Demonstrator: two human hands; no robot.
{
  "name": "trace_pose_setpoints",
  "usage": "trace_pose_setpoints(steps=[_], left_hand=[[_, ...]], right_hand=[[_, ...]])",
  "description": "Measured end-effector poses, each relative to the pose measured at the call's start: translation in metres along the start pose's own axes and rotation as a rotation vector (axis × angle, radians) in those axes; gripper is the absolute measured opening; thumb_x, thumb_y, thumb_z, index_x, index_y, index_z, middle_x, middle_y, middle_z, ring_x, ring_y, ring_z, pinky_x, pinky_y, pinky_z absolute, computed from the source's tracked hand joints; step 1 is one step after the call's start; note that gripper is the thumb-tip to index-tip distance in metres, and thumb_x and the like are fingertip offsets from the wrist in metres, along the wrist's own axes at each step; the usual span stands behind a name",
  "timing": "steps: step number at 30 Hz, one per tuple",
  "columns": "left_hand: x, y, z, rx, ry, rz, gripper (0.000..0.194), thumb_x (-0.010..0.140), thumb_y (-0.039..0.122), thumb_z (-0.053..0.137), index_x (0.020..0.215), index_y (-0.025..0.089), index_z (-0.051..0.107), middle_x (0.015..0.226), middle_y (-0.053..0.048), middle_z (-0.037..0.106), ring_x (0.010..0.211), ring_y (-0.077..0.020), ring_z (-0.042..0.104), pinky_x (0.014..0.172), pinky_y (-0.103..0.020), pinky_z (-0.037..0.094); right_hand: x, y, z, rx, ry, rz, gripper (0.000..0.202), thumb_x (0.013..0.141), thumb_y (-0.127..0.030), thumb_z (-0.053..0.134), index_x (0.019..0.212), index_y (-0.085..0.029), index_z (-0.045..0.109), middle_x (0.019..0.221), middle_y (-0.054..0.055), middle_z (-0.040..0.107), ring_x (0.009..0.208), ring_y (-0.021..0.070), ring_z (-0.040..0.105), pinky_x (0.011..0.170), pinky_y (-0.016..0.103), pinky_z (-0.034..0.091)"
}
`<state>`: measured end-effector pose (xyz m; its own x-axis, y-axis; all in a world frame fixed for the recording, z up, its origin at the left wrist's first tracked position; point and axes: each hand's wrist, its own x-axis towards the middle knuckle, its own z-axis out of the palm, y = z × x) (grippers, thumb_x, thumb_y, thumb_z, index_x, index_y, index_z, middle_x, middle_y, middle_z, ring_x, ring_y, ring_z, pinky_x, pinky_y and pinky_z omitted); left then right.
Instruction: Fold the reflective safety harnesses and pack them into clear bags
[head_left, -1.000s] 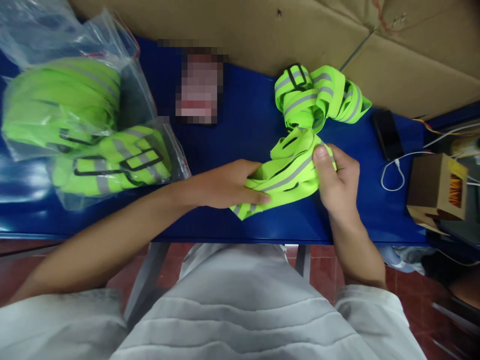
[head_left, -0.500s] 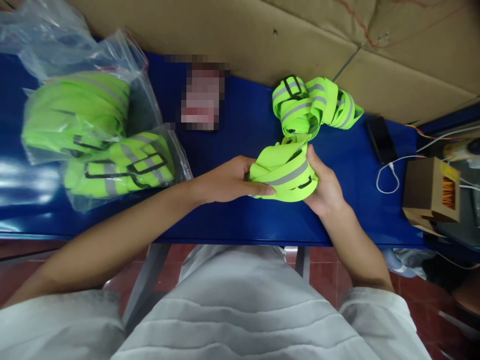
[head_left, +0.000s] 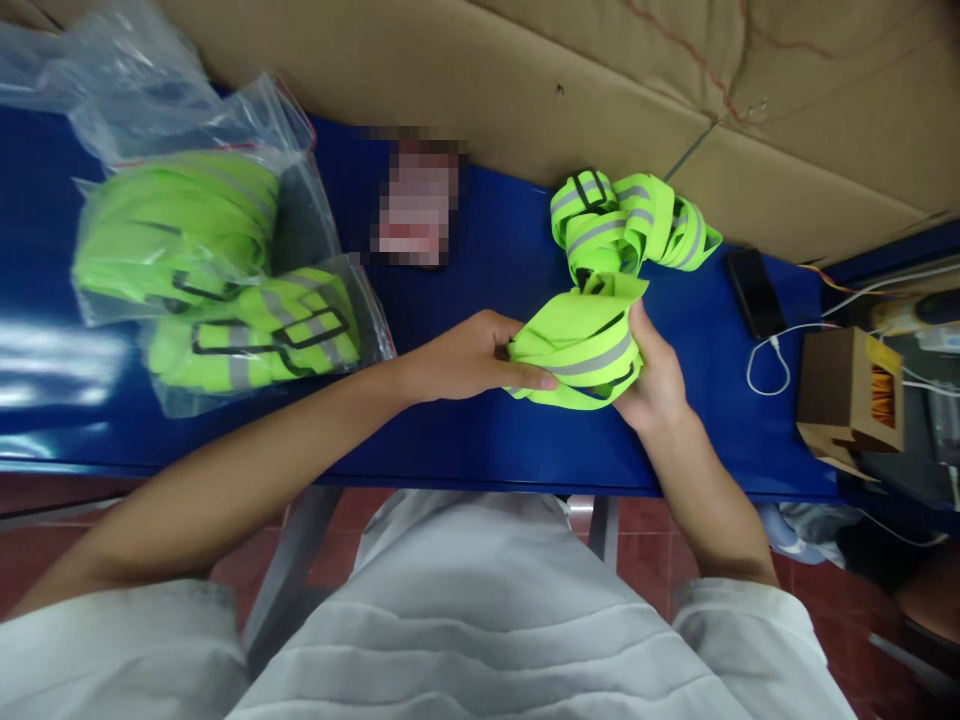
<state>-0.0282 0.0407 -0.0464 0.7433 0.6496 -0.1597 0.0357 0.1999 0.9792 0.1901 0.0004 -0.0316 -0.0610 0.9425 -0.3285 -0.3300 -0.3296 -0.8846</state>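
A neon green reflective strap vest (head_left: 581, 345), folded into a bundle with grey stripes, is held over the blue table (head_left: 487, 440). My left hand (head_left: 469, 355) grips its left end with the thumb on top. My right hand (head_left: 656, 375) cups its right side from beneath. The unfolded tail of the same vest (head_left: 630, 225), with a black buckle, trails away toward the back of the table.
Two clear zip bags (head_left: 247, 335) holding folded green vests lie at the left. A black phone (head_left: 754, 280) with a white cable (head_left: 769, 355) and a small cardboard box (head_left: 847, 395) sit at the right. Cardboard sheets (head_left: 600, 70) line the back.
The loosely spread strap has been gathered into a tighter folded bundle between both hands. My right hand shifted from on top to cupping it from below.
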Motion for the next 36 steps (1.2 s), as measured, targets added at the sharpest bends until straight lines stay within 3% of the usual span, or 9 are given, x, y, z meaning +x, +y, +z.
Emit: trace_pose_setpoints(steps=[7, 11, 16, 18, 21, 23, 27, 30, 36], left_hand=[[0.001, -0.001, 0.006, -0.034, 0.007, 0.040, 0.037, 0.079, 0.047, 0.084, 0.090, 0.013, 0.075, 0.071, 0.001, 0.067, 0.063, -0.0113, 0.057, 0.058, -0.021, 0.045], [0.002, -0.001, 0.013, -0.148, 0.098, 0.053, 0.049, 0.079, 0.050, 0.085, 0.109, 0.013, 0.072, 0.086, -0.001, 0.070, 0.073, -0.0132, 0.062, 0.064, -0.023, 0.050], [0.002, -0.001, 0.019, -0.181, 0.103, 0.045, 0.053, 0.079, 0.055, 0.084, 0.109, 0.014, 0.068, 0.094, -0.003, 0.069, 0.083, -0.0159, 0.064, 0.072, -0.025, 0.053], [0.002, -0.001, 0.020, -0.175, 0.233, 0.110, 0.053, 0.083, 0.058, 0.080, 0.112, 0.017, 0.065, 0.103, -0.005, 0.069, 0.091, -0.0169, 0.065, 0.075, -0.025, 0.053], [0.000, 0.001, 0.017, 0.015, 0.570, 0.304, 0.041, 0.089, 0.051, 0.077, 0.111, 0.020, 0.064, 0.118, -0.006, 0.065, 0.101, -0.0162, 0.062, 0.083, -0.024, 0.051], [-0.001, 0.003, 0.014, 0.195, 0.666, 0.354, 0.031, 0.091, 0.048, 0.076, 0.099, 0.020, 0.067, 0.107, -0.005, 0.065, 0.095, -0.0151, 0.060, 0.082, -0.025, 0.049], [0.001, 0.004, 0.015, 0.110, 0.457, 0.146, 0.044, 0.085, 0.059, 0.077, 0.083, 0.018, 0.064, 0.072, 0.002, 0.058, 0.064, -0.0108, 0.050, 0.058, -0.024, 0.039], [0.003, 0.003, 0.019, -0.028, 0.286, 0.050, 0.052, 0.080, 0.065, 0.079, 0.073, 0.017, 0.059, 0.064, 0.004, 0.051, 0.059, -0.0089, 0.045, 0.055, -0.023, 0.034], [0.000, 0.003, 0.019, -0.137, 0.323, -0.043, 0.047, 0.085, 0.053, 0.076, 0.063, 0.016, 0.056, 0.060, 0.004, 0.042, 0.059, -0.0080, 0.037, 0.054, -0.024, 0.026]], right_hand=[[0.004, -0.002, 0.005, 0.087, 0.005, 0.121, 0.040, 0.089, -0.063, 0.070, 0.111, -0.030, 0.076, 0.112, 0.001, 0.081, 0.125, 0.0279, 0.070, 0.100, 0.044, 0.062], [0.004, -0.006, 0.003, 0.073, 0.094, -0.006, 0.040, 0.089, -0.064, 0.069, 0.110, -0.031, 0.076, 0.114, 0.000, 0.081, 0.128, 0.0272, 0.068, 0.104, 0.043, 0.061], [0.005, -0.006, 0.000, 0.016, 0.084, -0.042, 0.040, 0.094, -0.064, 0.063, 0.114, -0.032, 0.074, 0.125, -0.002, 0.078, 0.135, 0.0253, 0.064, 0.110, 0.042, 0.057], [0.006, -0.004, -0.001, -0.007, 0.086, -0.058, 0.036, 0.096, -0.062, 0.062, 0.114, -0.033, 0.073, 0.129, -0.004, 0.076, 0.138, 0.0237, 0.062, 0.112, 0.039, 0.056], [0.007, -0.002, -0.002, -0.010, 0.104, -0.126, 0.034, 0.099, -0.058, 0.059, 0.118, -0.033, 0.073, 0.136, -0.005, 0.072, 0.140, 0.0209, 0.060, 0.115, 0.037, 0.054], [0.008, -0.001, -0.003, -0.009, 0.104, -0.165, 0.035, 0.100, -0.058, 0.057, 0.121, -0.033, 0.072, 0.138, -0.005, 0.071, 0.139, 0.0199, 0.061, 0.115, 0.037, 0.054], [0.007, 0.002, -0.001, -0.060, 0.141, -0.184, 0.039, 0.099, -0.061, 0.059, 0.119, -0.032, 0.074, 0.133, -0.003, 0.074, 0.138, 0.0214, 0.063, 0.112, 0.037, 0.056], [0.005, 0.004, 0.001, -0.121, 0.221, -0.224, 0.041, 0.095, -0.063, 0.063, 0.115, -0.030, 0.076, 0.128, -0.001, 0.076, 0.136, 0.0234, 0.065, 0.109, 0.038, 0.058], [0.003, 0.002, -0.003, -0.109, 0.203, -0.250, 0.038, 0.093, -0.061, 0.067, 0.115, -0.030, 0.076, 0.129, 0.001, 0.076, 0.132, 0.0251, 0.067, 0.108, 0.041, 0.058]])
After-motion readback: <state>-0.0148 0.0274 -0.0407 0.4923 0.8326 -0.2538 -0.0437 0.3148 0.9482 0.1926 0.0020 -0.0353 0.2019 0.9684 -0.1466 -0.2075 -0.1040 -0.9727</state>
